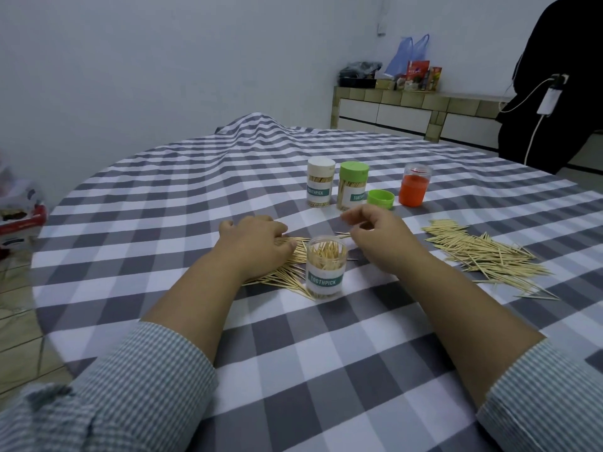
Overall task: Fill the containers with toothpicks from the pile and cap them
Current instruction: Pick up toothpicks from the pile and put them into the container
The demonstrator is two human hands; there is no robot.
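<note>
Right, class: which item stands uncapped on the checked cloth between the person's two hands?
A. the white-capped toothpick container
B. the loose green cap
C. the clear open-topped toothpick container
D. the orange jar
C: the clear open-topped toothpick container stands lidless, toothpick tips showing, between the left hand and right hand.

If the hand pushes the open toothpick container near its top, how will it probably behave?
The open container stands upright, tall and narrow, so a push near its rim would probably tip it. It has no cap, so the toothpicks inside would likely spill. It looks like light clear plastic and stands on loose toothpicks over the checked cloth, so it may wobble rather than slide.
</note>
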